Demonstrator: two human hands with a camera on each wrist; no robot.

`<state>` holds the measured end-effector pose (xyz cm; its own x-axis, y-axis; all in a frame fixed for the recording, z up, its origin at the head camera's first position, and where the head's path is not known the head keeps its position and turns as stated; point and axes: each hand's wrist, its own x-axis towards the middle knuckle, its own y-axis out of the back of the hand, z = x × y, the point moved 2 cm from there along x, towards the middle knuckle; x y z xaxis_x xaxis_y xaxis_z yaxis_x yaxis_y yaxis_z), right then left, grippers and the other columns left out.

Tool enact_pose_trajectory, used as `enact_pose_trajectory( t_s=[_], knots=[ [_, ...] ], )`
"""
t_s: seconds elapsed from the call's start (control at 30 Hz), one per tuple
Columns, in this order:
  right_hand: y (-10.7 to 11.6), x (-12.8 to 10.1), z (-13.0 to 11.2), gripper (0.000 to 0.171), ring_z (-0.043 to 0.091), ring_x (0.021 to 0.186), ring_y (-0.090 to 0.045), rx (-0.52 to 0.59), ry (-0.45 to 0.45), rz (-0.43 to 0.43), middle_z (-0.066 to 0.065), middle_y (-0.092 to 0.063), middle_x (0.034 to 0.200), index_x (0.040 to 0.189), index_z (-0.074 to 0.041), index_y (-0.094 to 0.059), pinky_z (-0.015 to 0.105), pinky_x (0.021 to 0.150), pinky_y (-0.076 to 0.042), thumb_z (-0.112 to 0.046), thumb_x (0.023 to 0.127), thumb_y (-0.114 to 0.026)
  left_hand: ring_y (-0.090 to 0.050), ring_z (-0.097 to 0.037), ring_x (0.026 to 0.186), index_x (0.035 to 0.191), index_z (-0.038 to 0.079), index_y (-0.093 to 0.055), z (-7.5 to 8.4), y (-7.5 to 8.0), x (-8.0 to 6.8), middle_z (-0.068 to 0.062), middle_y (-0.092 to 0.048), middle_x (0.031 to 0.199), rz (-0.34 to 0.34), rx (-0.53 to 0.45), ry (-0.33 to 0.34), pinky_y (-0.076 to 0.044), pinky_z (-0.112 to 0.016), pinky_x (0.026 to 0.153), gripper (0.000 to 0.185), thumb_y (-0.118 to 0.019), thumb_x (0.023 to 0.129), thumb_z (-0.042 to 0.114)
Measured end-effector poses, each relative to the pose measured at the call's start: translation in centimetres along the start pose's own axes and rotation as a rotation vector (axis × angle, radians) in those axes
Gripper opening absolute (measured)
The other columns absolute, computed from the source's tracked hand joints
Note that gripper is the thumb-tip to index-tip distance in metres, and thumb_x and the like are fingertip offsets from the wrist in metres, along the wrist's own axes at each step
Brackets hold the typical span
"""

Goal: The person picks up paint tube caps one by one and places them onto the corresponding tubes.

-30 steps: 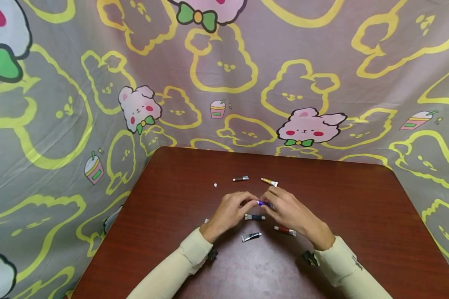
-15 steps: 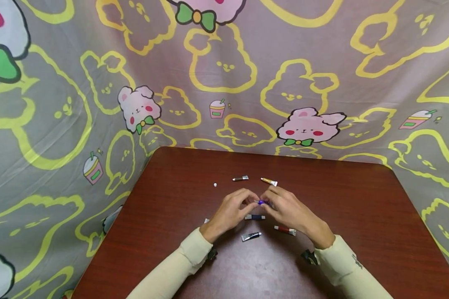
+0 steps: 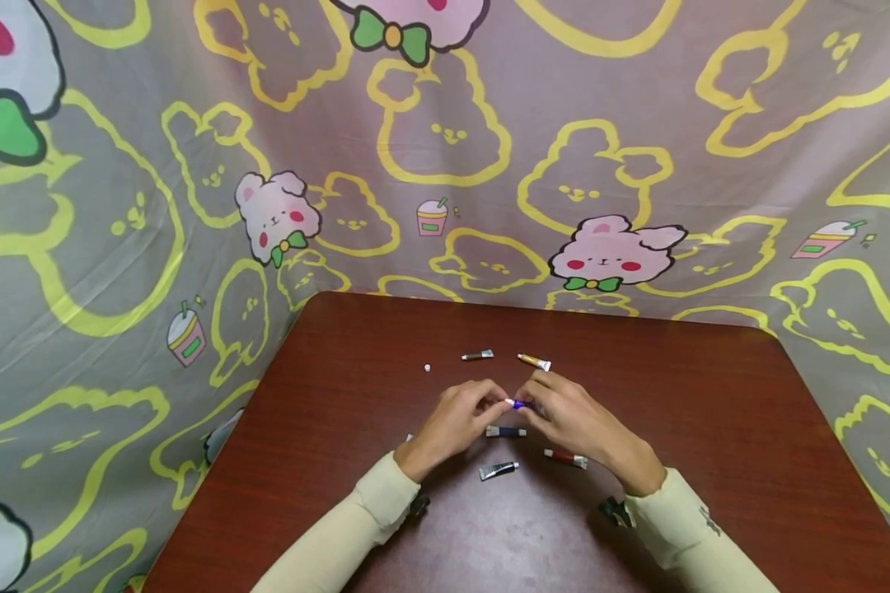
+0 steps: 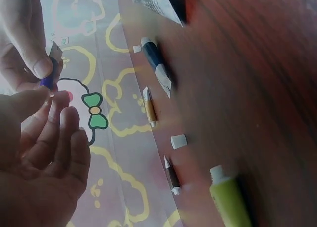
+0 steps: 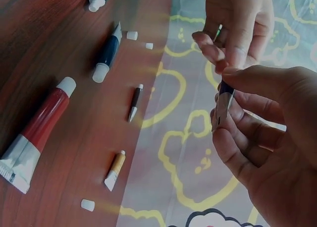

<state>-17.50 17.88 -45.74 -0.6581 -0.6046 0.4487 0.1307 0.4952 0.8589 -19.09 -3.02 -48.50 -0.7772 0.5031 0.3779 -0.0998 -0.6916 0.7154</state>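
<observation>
In the head view, a person's left hand (image 3: 460,416) and right hand (image 3: 567,416) meet over the middle of a reddish-brown wooden bench (image 3: 697,395). The right grip grasps a small purple paint tube (image 3: 518,404) with a white tip, held between the two hands; the left grip pinches at that tip. Farther back lie a slim brown tube with a silvery end (image 3: 478,356), a golden-yellow tube (image 3: 534,361) to its right and a small white cap (image 3: 427,368) to its left. Nearer than the hands are a dark blue tube (image 3: 506,431), a red tube with a silvery end (image 3: 566,459) to the right and a black-and-silver tube (image 3: 498,470), nearest of the three. Grey fabric with yellow cartoon outlines (image 3: 452,123) hangs behind the bench.

In the left wrist view, the left thumb and index finger meet at one end of the purple tube, the other fingers loosely bent; the right thumb presses its body. A yellow-green tube (image 4: 229,199) shows a bare white neck.

In the right wrist view, the right thumb and fingers grasp the purple tube near the left fingertips. The red tube wears a white cap.
</observation>
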Motion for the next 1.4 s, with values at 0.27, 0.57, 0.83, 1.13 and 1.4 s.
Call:
enact_pose_trajectory(
  t_s=[0.27, 0.57, 0.83, 1.13, 1.4],
  knots=[
    [-0.10, -0.07, 0.13, 0.014, 0.013, 0.083, -0.066, 0.017, -0.055, -0.027, 0.002, -0.069, 0.098, 0.101, -0.007, -0.076, 0.030, 0.073, -0.060, -0.005, 0.091, -0.086, -0.072, -0.009, 0.091, 0.109, 0.012, -0.074, 0.22, -0.18, 0.13, 0.000, -0.077, 0.100, 0.009, -0.057, -0.051, -0.065, -0.037, 0.083, 0.008, -0.075, 0.104, 0.018],
    [-0.06, -0.18, 0.17, 0.016, 0.010, 0.082, -0.063, 0.002, 0.002, 0.000, 0.002, -0.067, 0.097, 0.099, -0.007, -0.076, 0.028, 0.071, -0.058, -0.004, 0.089, -0.087, -0.072, -0.010, 0.088, 0.117, 0.009, -0.074, 0.01, -0.37, 0.17, -0.001, -0.076, 0.101, 0.000, -0.083, -0.031, -0.065, -0.036, 0.080, 0.016, -0.076, 0.104, 0.018],
    [0.01, -0.18, 0.19, 0.014, 0.011, 0.081, -0.063, -0.001, 0.010, 0.005, 0.002, -0.066, 0.096, 0.097, -0.008, -0.075, 0.028, 0.071, -0.058, -0.005, 0.090, -0.087, -0.068, -0.008, 0.090, 0.109, 0.016, -0.078, 0.03, -0.46, 0.12, 0.003, -0.077, 0.098, -0.018, 0.008, -0.008, -0.057, -0.024, 0.080, 0.013, -0.072, 0.107, 0.026],
    [0.00, -0.34, 0.33, 0.015, 0.011, 0.083, -0.064, -0.014, 0.000, 0.000, 0.003, -0.067, 0.098, 0.099, -0.007, -0.075, 0.029, 0.072, -0.059, -0.007, 0.091, -0.087, -0.070, -0.007, 0.088, 0.115, 0.012, -0.075, 0.07, -0.77, 0.30, 0.002, -0.076, 0.099, -0.036, -0.024, -0.013, -0.062, -0.030, 0.080, 0.016, -0.073, 0.106, 0.025],
    [0.08, -0.35, 0.39, 0.016, 0.013, 0.086, -0.065, -0.017, -0.010, -0.022, 0.003, -0.068, 0.100, 0.101, -0.007, -0.074, 0.030, 0.073, -0.060, -0.008, 0.091, -0.088, -0.065, -0.009, 0.086, 0.106, 0.015, -0.077, 0.33, -0.47, 0.31, 0.004, -0.076, 0.095, -0.014, 0.045, -0.041, -0.053, -0.025, 0.076, 0.014, -0.069, 0.109, 0.026]
  ],
)
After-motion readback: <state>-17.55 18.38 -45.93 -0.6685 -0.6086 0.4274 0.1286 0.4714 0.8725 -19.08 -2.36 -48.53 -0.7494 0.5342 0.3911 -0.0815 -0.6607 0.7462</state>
